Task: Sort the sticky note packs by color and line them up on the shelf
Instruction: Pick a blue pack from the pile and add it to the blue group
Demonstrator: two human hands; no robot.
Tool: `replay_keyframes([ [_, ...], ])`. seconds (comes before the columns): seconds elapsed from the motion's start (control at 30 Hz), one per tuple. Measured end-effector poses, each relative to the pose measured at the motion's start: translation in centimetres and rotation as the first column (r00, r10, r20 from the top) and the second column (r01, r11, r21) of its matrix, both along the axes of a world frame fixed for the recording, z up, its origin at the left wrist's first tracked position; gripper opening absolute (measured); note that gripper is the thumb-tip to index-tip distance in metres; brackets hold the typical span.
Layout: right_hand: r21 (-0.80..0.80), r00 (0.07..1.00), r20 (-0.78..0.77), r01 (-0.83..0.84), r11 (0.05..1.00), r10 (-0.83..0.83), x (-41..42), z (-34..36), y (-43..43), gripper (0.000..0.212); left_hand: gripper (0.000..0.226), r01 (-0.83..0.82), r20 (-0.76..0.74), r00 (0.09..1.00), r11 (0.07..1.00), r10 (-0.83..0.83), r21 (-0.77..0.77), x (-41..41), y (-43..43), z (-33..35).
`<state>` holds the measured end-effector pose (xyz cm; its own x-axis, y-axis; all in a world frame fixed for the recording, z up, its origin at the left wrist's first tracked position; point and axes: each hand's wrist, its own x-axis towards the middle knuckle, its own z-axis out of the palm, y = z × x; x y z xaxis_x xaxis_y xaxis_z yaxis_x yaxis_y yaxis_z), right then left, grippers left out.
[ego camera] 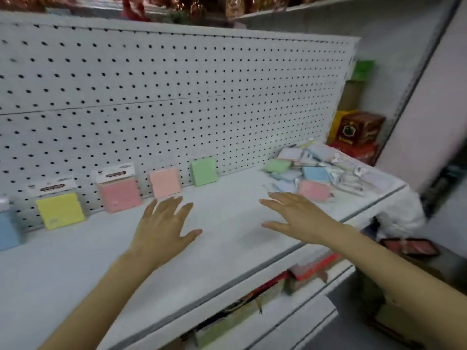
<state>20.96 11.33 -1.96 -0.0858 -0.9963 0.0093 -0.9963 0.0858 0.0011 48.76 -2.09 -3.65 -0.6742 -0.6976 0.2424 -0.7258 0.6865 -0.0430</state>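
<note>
Just over the shelf (75, 263), left hand (164, 223) and right hand (295, 215), both outstretched.

No lettering can be read anywhere. Left of the green pack (204, 172), the yellow pack (60, 210) and the pink pack (118, 195) each have a white header card on top. Each card carries a dark oblong label, but the print on it is too blurred to make out. Far right of the green pack, a dark red box (358, 128) shows a gold emblem on its front, and any wording around it is too small to tell.
</note>
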Motion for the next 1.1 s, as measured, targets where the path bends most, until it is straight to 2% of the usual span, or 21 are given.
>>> replay_keyframes([
  [0.2,0.102,0.976,0.075,0.197,0.975,-0.205,-13.4,0.2,9.7,0.073,0.095,0.170,0.008,0.985,0.983,-0.171,0.075,-14.7,5.8,-0.3],
  [0.37,0.020,0.902,0.271,0.345,0.938,-0.337,-20.7,0.1,13.7,0.076,0.097,0.231,-0.077,0.972,0.963,-0.222,0.137,-23.6,6.9,0.1],
  [0.5,-0.011,0.844,0.412,0.382,0.924,-0.344,-25.0,-1.7,14.6,0.076,0.094,0.271,-0.079,0.962,0.952,-0.262,0.140,-30.1,6.4,-0.7],
  [0.63,0.033,0.840,0.412,0.373,0.927,-0.353,-30.4,-2.6,12.4,0.059,0.091,0.269,-0.154,0.957,0.951,-0.246,0.151,-37.2,4.3,-0.5],
  [0.77,0.031,0.826,0.453,0.360,0.932,-0.334,-36.1,-2.4,7.7,0.067,0.068,0.233,-0.265,0.946,0.961,-0.188,0.151,-43.6,1.3,-0.6],
  [0.83,0.044,0.833,0.457,0.330,0.943,-0.312,-38.6,-2.2,5.1,0.072,0.067,0.212,-0.315,0.937,0.963,-0.152,0.165,-46.3,-0.6,-0.6],
  [0.9,0.033,0.865,0.423,0.284,0.958,-0.271,-40.9,-2.1,2.7,0.064,0.069,0.194,-0.339,0.932,0.967,-0.129,0.167,-48.7,-2.6,-0.6],
  [1.0,0.010,0.835,0.499,0.262,0.965,-0.232,-43.4,-2.8,0.0,0.055,0.066,0.166,-0.324,0.941,0.969,-0.100,0.183,-51.3,-5.0,-1.1],
  [1.1,0.020,0.801,0.552,0.262,0.965,-0.229,-45.2,-3.8,-2.4,0.054,0.063,0.115,-0.227,0.972,0.972,-0.067,0.205,-52.7,-5.9,-2.0],
])
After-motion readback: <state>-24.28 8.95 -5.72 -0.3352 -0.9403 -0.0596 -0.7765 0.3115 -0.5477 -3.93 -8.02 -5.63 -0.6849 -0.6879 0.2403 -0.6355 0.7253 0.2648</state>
